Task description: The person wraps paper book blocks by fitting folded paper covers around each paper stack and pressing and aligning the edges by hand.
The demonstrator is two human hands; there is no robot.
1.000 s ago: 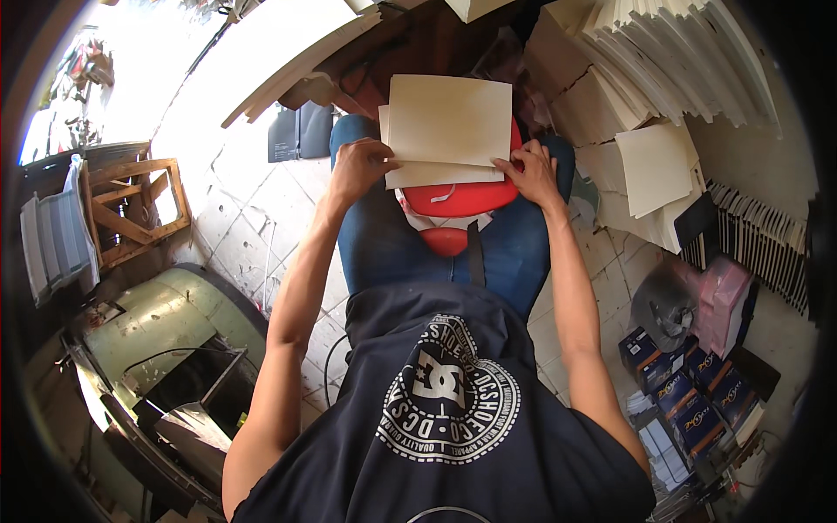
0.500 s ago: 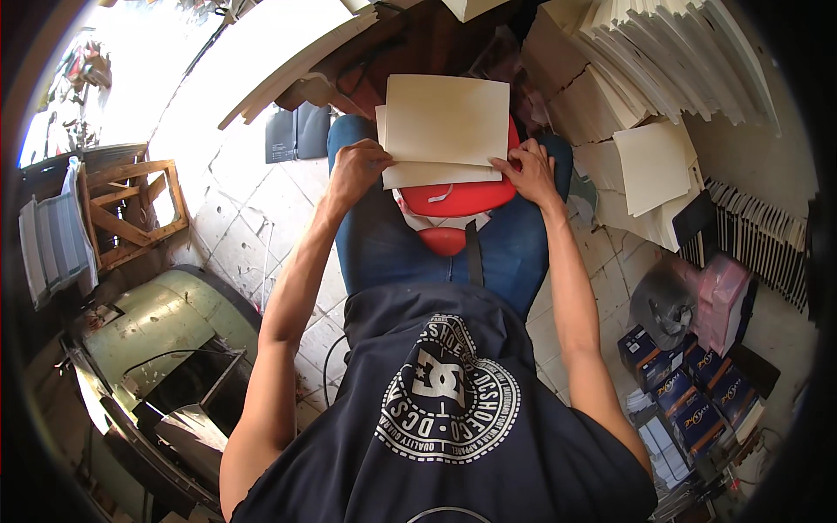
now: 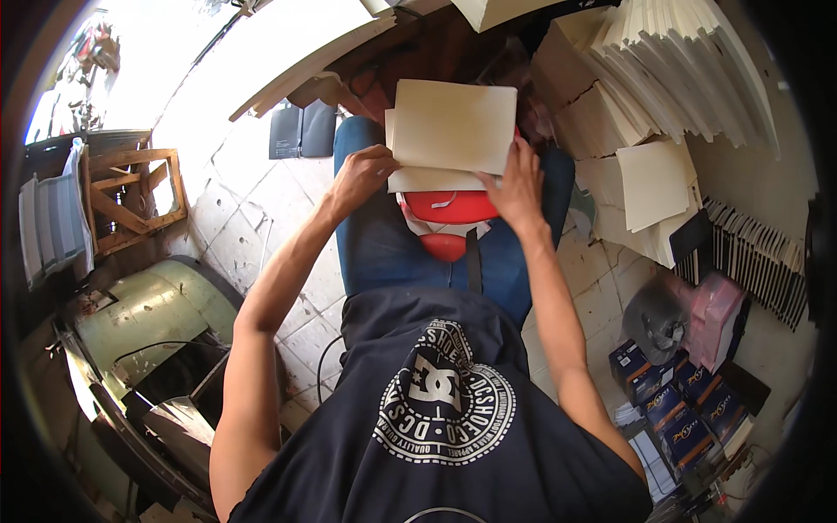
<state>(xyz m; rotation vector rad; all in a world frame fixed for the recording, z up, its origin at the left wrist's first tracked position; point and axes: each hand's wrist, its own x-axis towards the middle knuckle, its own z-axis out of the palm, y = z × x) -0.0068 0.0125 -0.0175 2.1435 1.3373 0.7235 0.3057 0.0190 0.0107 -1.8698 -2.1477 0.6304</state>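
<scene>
1. Left hand (image 3: 364,177) pinching the cream sheets (image 3: 455,126) just to its right;
2. right hand (image 3: 520,190) spread at their lower-right corner, grip unclear;
3. red surface (image 3: 449,207) beneath them, between both hands.

Paper sheets (image 3: 453,126) lie between the knees (image 3: 356,138), a wooden frame (image 3: 118,211) left, boxes (image 3: 684,427) right.

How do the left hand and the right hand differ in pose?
The left hand is at the left edge of the cream sheets; the right hand is at their lower right. The left hand's fingers curl; the right hand's point away from the body, its thumb spread leftward. Both are bare and at the sheets' edges.
</scene>
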